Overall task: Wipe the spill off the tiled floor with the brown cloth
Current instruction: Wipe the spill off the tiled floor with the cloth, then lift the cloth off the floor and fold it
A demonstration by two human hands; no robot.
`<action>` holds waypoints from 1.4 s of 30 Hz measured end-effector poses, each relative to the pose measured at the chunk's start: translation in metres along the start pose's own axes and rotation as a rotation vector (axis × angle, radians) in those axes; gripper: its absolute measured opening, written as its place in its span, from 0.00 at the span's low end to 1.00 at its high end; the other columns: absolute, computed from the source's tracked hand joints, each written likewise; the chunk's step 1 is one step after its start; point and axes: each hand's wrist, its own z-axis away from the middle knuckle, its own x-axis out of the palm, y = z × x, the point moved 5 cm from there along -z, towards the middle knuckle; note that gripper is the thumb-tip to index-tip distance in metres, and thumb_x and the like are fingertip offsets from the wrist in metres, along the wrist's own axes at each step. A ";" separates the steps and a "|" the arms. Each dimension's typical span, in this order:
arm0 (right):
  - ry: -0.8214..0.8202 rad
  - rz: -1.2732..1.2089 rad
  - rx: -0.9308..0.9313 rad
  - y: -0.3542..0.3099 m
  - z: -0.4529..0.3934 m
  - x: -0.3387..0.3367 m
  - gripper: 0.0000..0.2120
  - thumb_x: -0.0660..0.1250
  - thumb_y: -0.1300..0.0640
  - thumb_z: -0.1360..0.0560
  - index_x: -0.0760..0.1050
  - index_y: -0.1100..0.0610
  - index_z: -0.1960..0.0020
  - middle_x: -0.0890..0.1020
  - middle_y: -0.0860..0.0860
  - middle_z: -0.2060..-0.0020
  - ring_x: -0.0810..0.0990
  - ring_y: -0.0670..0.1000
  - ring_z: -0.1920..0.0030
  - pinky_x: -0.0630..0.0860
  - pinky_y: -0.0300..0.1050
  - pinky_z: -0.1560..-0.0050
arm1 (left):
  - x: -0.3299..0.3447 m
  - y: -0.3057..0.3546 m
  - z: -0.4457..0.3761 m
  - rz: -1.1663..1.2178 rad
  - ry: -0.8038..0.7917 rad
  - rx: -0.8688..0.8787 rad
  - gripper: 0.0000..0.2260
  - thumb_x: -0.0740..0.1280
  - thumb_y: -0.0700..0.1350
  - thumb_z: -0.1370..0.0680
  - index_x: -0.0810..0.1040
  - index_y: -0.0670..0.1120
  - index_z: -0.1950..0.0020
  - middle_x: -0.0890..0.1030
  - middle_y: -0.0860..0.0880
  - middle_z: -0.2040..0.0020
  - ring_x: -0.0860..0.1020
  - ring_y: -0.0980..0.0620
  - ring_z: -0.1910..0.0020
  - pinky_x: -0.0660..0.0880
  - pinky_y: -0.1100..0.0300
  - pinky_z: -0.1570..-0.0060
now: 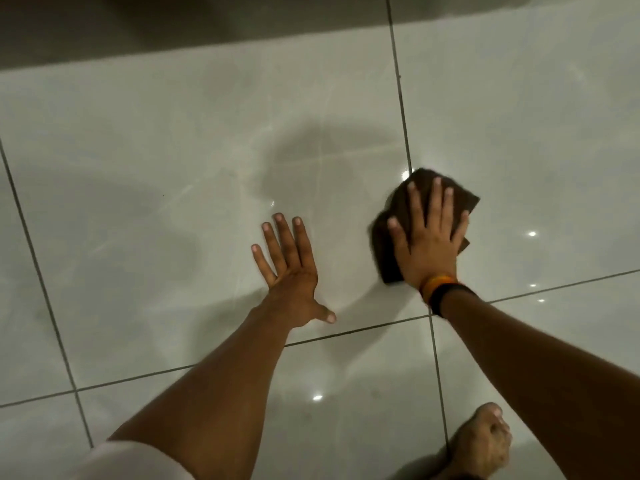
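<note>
A folded brown cloth point(389, 216) lies on the glossy pale tiled floor point(156, 168), right of centre by a grout crossing. My right hand point(427, 237) presses flat on top of it with fingers spread, an orange and black band at the wrist. My left hand point(291, 271) rests palm down on the bare tile to the left of the cloth, fingers apart and holding nothing. A faint wet sheen with streaks point(311, 161) shows on the tile beyond my left hand; its edges are hard to tell from shadows.
A bare foot point(481, 445) stands at the bottom right, near my right forearm. Dark grout lines point(401, 98) cross the floor. A darker band, a wall base or step point(207, 26), runs along the top. A white sleeve edge point(138, 462) shows at bottom left.
</note>
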 end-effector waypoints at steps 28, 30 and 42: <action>-0.540 -1.075 0.776 -0.026 0.123 -0.009 0.14 0.72 0.60 0.29 0.76 0.58 0.45 0.83 0.58 0.52 0.83 0.57 0.52 0.83 0.48 0.59 | 0.025 0.047 0.099 1.091 0.128 -0.324 0.17 0.71 0.48 0.21 0.81 0.43 0.34 0.85 0.43 0.39 0.83 0.42 0.40 0.80 0.48 0.37; -0.496 -1.167 0.784 -0.030 0.140 -0.033 0.07 0.72 0.60 0.29 0.77 0.52 0.53 0.83 0.56 0.54 0.82 0.55 0.53 0.82 0.47 0.61 | 0.007 0.038 0.130 1.143 0.167 -0.285 0.19 0.70 0.50 0.21 0.80 0.46 0.32 0.83 0.45 0.37 0.81 0.45 0.40 0.79 0.50 0.37; -0.624 -1.330 0.376 -0.255 0.225 -0.291 0.11 0.70 0.47 0.26 0.80 0.48 0.45 0.87 0.49 0.52 0.86 0.50 0.53 0.83 0.49 0.56 | -0.206 -0.084 0.353 1.163 0.640 -0.253 0.15 0.64 0.54 0.17 0.77 0.49 0.34 0.82 0.49 0.43 0.82 0.46 0.42 0.81 0.51 0.43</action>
